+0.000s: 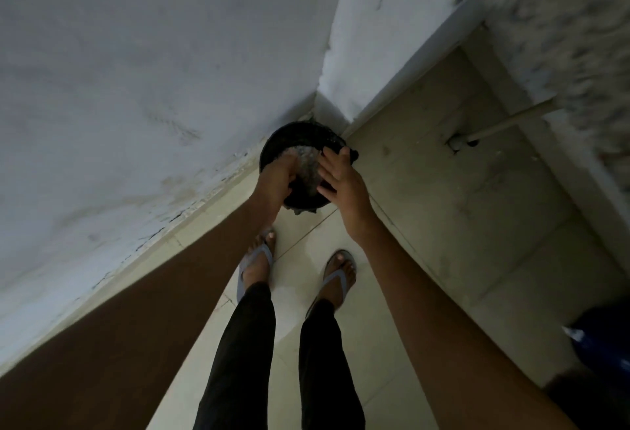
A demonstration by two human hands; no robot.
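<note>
A black round bucket (289, 138) stands on the tiled floor in the corner where two white walls meet. Inside it lies a grey, speckled wet mass (306, 163). My left hand (276, 180) reaches over the near rim with its fingers curled around the rim's edge. My right hand (341, 180) lies over the bucket's right side with its fingers spread and straight, the fingertips touching a dark cloth-like bit at the rim (351, 153). Both arms stretch down from the bottom of the view.
My two feet in flip-flops (255, 266) (337, 276) stand just behind the bucket. A white pipe (504, 126) runs from the right wall to a floor fitting. A blue object (603, 337) sits at the right edge. White walls close off the left and back.
</note>
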